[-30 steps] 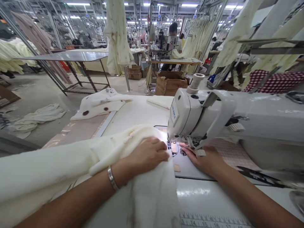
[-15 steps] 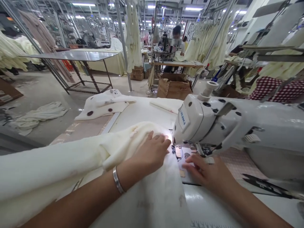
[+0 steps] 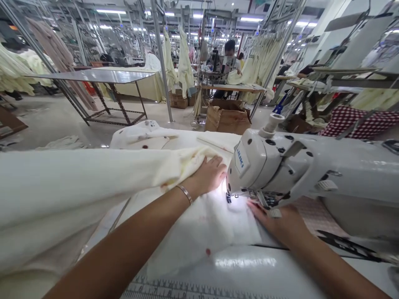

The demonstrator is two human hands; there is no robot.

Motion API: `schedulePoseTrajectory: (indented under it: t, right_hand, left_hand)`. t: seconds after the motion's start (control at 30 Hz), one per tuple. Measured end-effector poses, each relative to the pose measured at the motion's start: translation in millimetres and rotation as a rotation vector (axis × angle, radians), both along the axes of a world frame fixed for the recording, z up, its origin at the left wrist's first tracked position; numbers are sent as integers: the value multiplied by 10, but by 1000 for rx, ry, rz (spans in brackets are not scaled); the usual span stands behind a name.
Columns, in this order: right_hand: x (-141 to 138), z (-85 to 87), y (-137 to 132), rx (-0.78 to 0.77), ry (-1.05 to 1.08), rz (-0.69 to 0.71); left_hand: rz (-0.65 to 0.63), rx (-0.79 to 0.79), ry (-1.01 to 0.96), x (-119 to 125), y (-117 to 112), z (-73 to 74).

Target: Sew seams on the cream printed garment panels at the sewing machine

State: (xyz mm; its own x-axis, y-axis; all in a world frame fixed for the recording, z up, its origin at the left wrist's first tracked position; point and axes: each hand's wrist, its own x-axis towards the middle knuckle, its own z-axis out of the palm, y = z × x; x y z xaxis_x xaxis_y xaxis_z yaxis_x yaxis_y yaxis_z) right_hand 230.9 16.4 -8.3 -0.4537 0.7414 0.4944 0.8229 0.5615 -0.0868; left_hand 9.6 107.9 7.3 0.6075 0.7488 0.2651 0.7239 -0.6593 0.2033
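A long piece of cream fabric lies under the needle area of a white JUKI sewing machine and spreads out to the left. My left hand, with a bracelet at the wrist, is closed on a bunched part of this fabric, left of the machine head. At the fabric's right edge, beneath the machine head, the fingertips of my right hand are pressed together on the cloth. The machine partly covers that hand. A bright lamp lights the fabric by the presser foot.
Black scissors lie at the right. A printed ruler runs along the front table edge. More patterned cream cloth lies behind. Beyond stand a metal table, a cardboard box and a person at another machine.
My left hand has moved forward with the bunched fabric, and the cloth at left has lifted. My right hand, earlier apart from the fabric, now touches its edge. More ruler shows.
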Motion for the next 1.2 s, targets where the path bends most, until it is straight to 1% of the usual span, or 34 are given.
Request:
schedulePoseTrajectory:
  t: [0.03,0.07,0.1,0.17,0.2,0.27,0.3,0.33,0.4,0.5,0.57,0.6,0.67,0.73,0.8,0.87,0.93,1.1,1.2]
  right_hand:
    - [-21,21,-46,12,-16,50]
    - [-56,43,-110,16,-31,106]
    - [-98,64,-184,-2,-43,172]
    - [-179,97,-324,-77,-51,298]
    - [-208,106,-378,-118,-45,339]
    - [-239,111,-444,-192,-36,375]
    - [-242,110,-459,-217,-39,371]
    - [-241,108,-466,-233,-48,360]
    - [-238,112,-470,-282,-87,346]
    - [-249,136,-480,-336,-168,350]
    - [-260,154,-494,-350,-204,362]
    - [-263,159,-501,-347,-207,371]
    - [-261,159,-514,-313,-171,395]
    - [-251,148,-521,-244,-75,416]
    - [-245,136,-523,-188,23,418]
    - [-253,128,-520,-172,59,407]
    - [-274,123,-516,-160,50,403]
    - [-327,90,-501,-59,56,429]
    - [-336,63,-510,-68,41,457]
  left_hand:
    - [30,-5,-17,2,-53,36]
    - [65,-9,-33,-3,-165,71]
    - [101,-15,-65,-11,-328,99]
    - [125,-50,-145,-31,-749,125]
    - [101,-83,-205,-39,-966,121]
    - [1,-125,-203,-47,-1319,92]
    - [-44,-129,-180,-50,-1430,75]
    - [-76,-131,-153,-52,-1493,60]
    - [-68,-161,-189,-65,-1497,54]
    - [42,-243,-409,-87,-1378,95]
    - [94,-231,-494,-83,-1331,117]
    - [89,-213,-480,-72,-1327,115]
    - [34,-162,-354,-42,-1354,79]
    - [-47,-103,-199,-14,-1400,11]
    - [-87,-48,-116,-2,-1442,-58]
    - [-83,-25,-100,-8,-1469,-105]
    - [-75,-22,-99,-22,-1481,-125]
    - [-82,-44,-107,-54,-1474,-123]
    - [-75,-97,-103,-69,-1478,-101]
